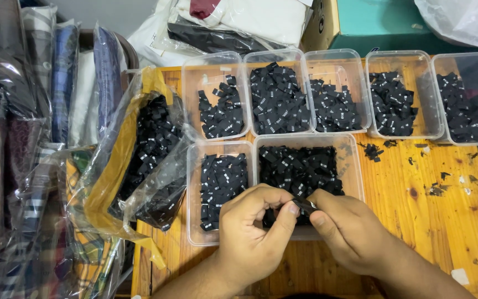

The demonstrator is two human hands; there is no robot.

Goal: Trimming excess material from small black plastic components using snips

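While both hands meet over the wooden surface (416, 221), left hand (255, 227) and right hand (349, 230) pinch one small black label (304, 205) between fingertips | clear tub (355, 166) of labels just beyond | risk: slipping, label drops among loose scraps.

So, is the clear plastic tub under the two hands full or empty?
Partly full: the clear plastic tub holds a heap of small black fabric labels, with bare floor at its right edge.

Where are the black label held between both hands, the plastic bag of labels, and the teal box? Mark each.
black label (304, 205), head view, its middle between the fingers.
plastic bag of labels (150, 149), head view, its middle.
teal box (383, 22), head view, its front face.
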